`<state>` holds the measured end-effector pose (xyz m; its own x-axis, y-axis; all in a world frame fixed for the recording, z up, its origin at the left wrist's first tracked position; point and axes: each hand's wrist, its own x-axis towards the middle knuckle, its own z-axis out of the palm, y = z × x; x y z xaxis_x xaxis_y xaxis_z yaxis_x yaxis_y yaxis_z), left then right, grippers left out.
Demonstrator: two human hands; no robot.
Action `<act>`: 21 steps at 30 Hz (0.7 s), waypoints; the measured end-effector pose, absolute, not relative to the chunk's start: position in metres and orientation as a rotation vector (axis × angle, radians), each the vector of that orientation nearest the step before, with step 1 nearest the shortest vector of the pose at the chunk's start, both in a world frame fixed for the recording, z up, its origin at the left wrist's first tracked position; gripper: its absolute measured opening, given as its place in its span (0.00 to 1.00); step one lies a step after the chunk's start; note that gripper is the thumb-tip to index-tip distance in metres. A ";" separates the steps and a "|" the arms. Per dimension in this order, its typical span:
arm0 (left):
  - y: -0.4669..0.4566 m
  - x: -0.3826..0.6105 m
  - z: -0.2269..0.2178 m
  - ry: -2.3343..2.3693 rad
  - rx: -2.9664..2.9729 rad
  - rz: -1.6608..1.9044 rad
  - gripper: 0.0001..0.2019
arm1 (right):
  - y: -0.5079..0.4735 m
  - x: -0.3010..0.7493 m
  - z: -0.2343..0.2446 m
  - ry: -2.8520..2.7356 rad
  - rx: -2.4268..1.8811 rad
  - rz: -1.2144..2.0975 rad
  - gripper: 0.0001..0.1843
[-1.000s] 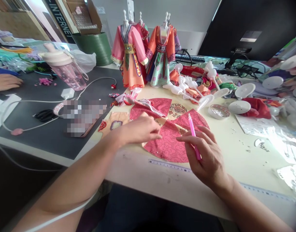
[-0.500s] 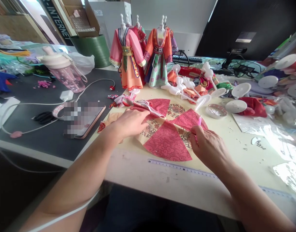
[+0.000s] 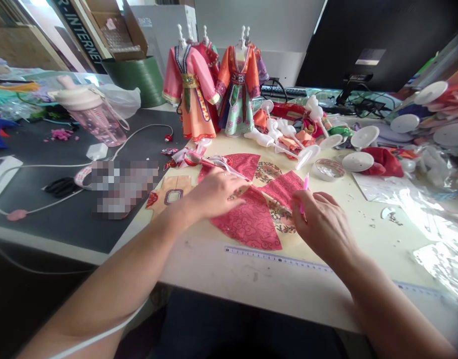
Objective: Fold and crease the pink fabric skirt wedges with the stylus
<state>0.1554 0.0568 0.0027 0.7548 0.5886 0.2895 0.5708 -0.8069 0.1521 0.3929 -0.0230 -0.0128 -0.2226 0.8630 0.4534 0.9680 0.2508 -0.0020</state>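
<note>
A round piece of cloth (image 3: 247, 224), with red patterned wedges between cream floral ones, lies spread on the table. My left hand (image 3: 217, 192) rests over its left side, fingers stretched out and apart. Close to those fingers, a folded strip of red and white fabric (image 3: 230, 168) crosses the cloth. My right hand (image 3: 322, 219) is closed around a slim pink pen-like tool (image 3: 305, 185), its tip pointing up. That hand is at the cloth's right edge; whether it also pinches the fabric is hidden.
A ruler (image 3: 277, 258) lies near the table's front edge. Small dresses on stands (image 3: 193, 94) stand at the back, beside white doll forms (image 3: 277, 132). A round dish (image 3: 329, 170) sits to the right, a cream garment piece (image 3: 172, 192) to the left, a bottle (image 3: 90, 112) farther left.
The cloth has shifted a little, its front red wedge now farther left. My left fingers have spread over it. The pink tool in my right hand stands more upright.
</note>
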 end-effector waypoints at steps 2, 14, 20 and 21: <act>0.050 0.163 0.000 0.795 2.873 0.441 0.16 | -0.020 0.394 -0.016 -2.216 -1.652 -0.336 0.07; 0.042 0.167 0.001 0.740 2.790 0.437 0.12 | -0.012 0.402 -0.022 -2.160 -1.687 -0.288 0.12; 0.049 0.164 -0.008 0.949 2.856 0.418 0.21 | -0.012 0.398 -0.022 -2.178 -1.537 -0.337 0.14; 0.050 0.164 -0.008 0.972 2.871 0.372 0.23 | -0.012 0.397 -0.022 -2.180 -1.524 -0.336 0.13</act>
<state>0.1636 0.0498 -0.0083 0.7681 0.6082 0.2004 0.5868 -0.7938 0.1597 0.3969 -0.0124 -0.0223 -0.2831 0.8208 0.4961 0.9320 0.3574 -0.0595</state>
